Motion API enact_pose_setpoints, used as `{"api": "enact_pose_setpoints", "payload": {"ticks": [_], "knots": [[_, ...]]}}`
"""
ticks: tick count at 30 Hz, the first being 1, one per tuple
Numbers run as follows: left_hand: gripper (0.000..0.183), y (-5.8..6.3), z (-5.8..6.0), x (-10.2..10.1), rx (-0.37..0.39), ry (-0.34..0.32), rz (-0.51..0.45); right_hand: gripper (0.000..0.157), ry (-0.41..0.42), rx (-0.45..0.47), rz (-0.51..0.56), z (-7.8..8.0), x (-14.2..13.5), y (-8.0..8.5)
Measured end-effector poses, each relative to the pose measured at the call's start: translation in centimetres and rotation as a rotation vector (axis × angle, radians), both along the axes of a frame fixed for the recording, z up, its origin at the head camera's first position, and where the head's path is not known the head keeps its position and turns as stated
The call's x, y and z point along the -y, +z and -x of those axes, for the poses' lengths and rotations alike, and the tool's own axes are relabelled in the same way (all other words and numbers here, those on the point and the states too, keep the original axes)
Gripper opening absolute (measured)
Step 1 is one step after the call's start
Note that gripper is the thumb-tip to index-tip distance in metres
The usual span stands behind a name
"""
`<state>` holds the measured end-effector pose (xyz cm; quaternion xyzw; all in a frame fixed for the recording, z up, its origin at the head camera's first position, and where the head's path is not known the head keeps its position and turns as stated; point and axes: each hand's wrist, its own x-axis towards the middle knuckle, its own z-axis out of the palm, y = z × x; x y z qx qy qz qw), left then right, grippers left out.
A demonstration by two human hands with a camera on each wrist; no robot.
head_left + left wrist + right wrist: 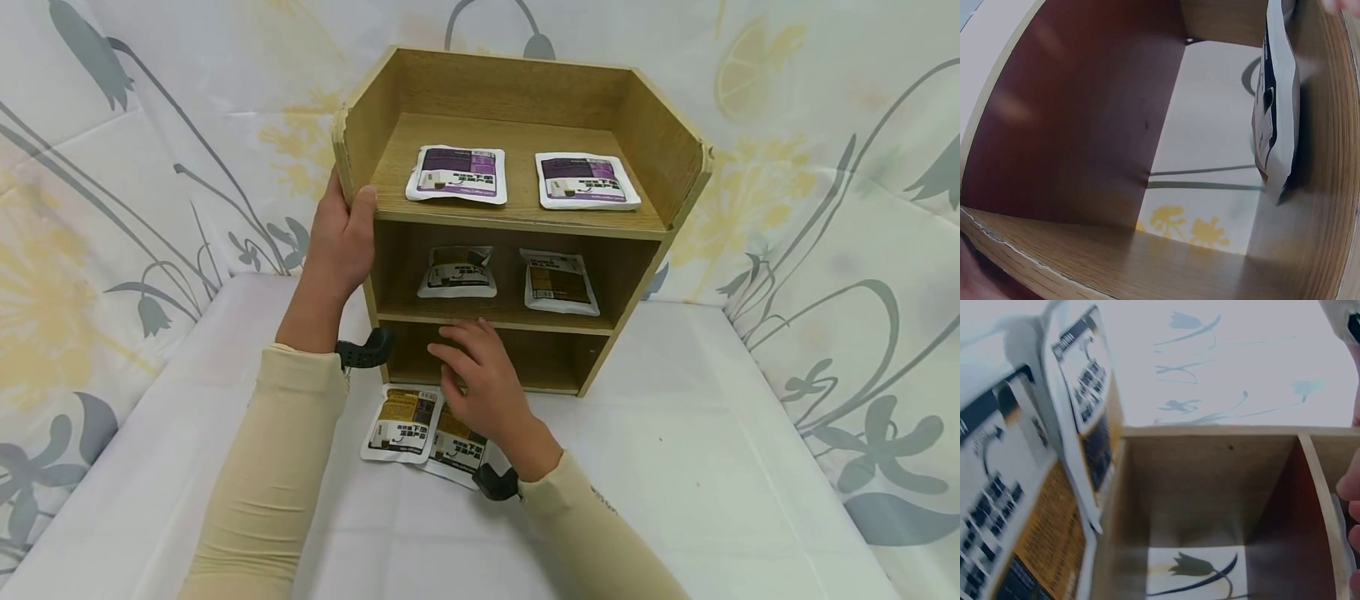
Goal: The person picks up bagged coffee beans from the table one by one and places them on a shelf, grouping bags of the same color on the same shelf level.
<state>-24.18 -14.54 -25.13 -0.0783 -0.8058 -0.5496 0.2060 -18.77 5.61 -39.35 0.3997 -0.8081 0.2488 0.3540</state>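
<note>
My left hand grips the left side panel of a small wooden shelf unit, with the thumb over its front edge. In front of the lower compartment, my right hand is raised with loosely bent fingers, holding nothing; in the right wrist view its fingers are by the middle shelf's edge. Below it, two brown-and-white packets overlap on the table, the right one partly hidden by the hand. Two more brown packets lie on the middle shelf, one left and one right.
Two purple-and-white packets lie on the top shelf, one left and one right. The unit stands on a white-covered table. Behind it hangs a floral cloth, which also shows through the unit's open back in the wrist views.
</note>
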Motion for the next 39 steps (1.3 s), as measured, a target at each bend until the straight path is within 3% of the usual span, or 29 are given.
{"api": "enact_pose_setpoints", "payload": {"ticks": [8,19,30,39], "knots": [[0.051,-0.1,0.1,0.0,-0.005,0.004,-0.004,0.034,0.017,0.093,-0.102,-1.1,0.9,-1.3],[0.052,0.0,0.0,0.0,0.001,0.006,0.002,0.038,0.025,0.317,-0.321,-1.9,1.8,-2.5],[0.052,0.1,0.0,-0.1,0.014,0.015,0.008,0.038,0.082,0.384,-0.495,-2.1,2.7,-3.5],[0.052,0.0,0.1,0.0,0.003,0.007,0.0,0.043,0.059,0.463,-0.633,-2.5,3.6,-3.9]]}}
